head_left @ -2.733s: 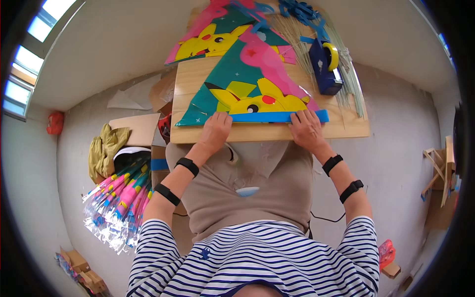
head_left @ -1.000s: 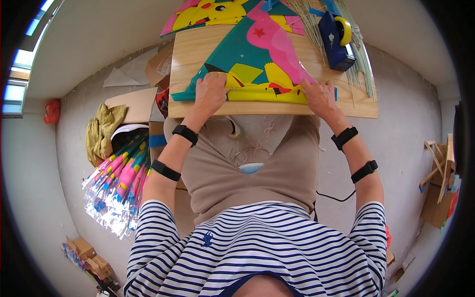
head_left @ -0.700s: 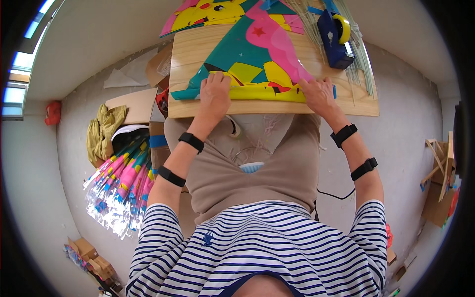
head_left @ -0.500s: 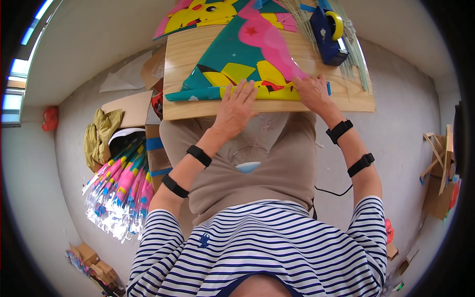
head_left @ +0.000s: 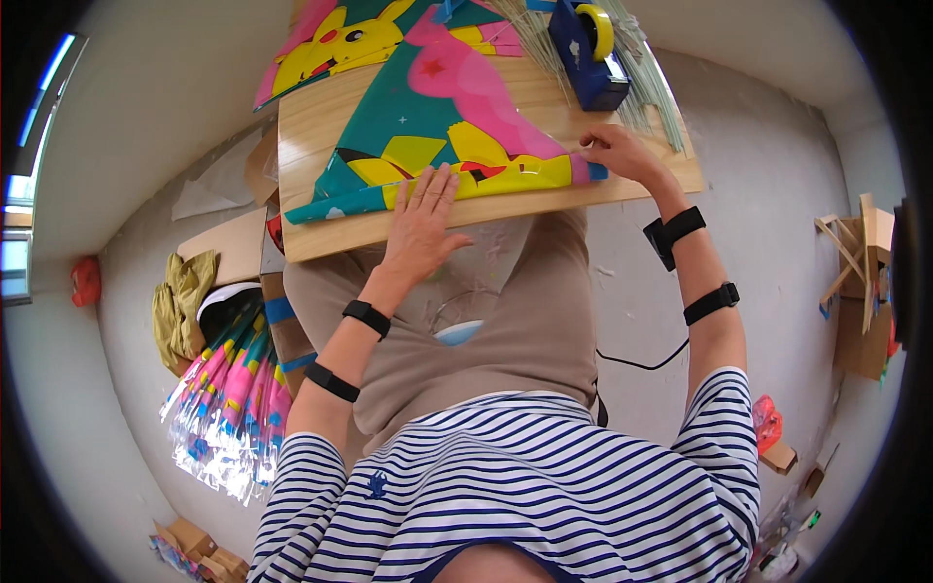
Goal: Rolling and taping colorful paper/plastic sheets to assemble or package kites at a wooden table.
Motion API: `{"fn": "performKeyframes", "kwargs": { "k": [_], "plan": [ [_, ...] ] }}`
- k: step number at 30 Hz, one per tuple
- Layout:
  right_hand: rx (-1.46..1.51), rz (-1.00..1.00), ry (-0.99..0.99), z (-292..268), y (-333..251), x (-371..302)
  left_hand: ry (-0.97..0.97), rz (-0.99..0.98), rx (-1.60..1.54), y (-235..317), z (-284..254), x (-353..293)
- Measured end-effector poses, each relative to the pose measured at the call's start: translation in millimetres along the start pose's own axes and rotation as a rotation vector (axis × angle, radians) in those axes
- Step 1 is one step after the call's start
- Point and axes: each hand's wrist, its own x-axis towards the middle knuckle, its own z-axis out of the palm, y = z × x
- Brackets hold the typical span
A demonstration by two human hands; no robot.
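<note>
A glossy plastic sheet (head_left: pixel 389 121) printed in teal, pink and yellow lies on the wooden table. Its near edge is rolled into a long narrow tube (head_left: pixel 525 178) with a teal left end and a blue right end. My left hand (head_left: pixel 423 222) rests on the middle of this tube, fingers stretched out flat and thumb apart. Just above the tube's right end is my right hand (head_left: pixel 627 157), with bent fingers and the thumb and fingertips drawn together. Whatever it may be pinching is too small to make out.
At the table's (head_left: pixel 661 180) far right stand a blue tape dispenser (head_left: pixel 588 68) with yellow tape and a bundle of thin pale sticks (head_left: pixel 641 83). Another printed sheet (head_left: pixel 345 44) lies far left. Left of my legs, a cardboard box (head_left: pixel 228 248) stands beside many colourful folded plastic pieces (head_left: pixel 228 398).
My right hand has come off the tube's right end and lifted to the right, uncovering that end. My left hand stays flat on the tube. The whole view has shifted slightly.
</note>
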Motion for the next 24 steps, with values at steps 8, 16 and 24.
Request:
{"fn": "performKeyframes", "kwargs": {
  "k": [8,16,24],
  "plan": [
    [0.078,0.074,0.133,12.7,12.3,-9.0,-0.01,0.016,0.007,-1.1,1.5,-1.0],
    [-0.439,0.11,0.353,49.7,-10.3,-7.0,-0.032,-0.052,-0.004,-2.3,-5.7,-3.3],
    [-0.565,-0.443,0.268,136.4,-122.6,-35.1,-0.027,-0.031,-0.002,0.2,-1.6,-2.8]
  ]
}}
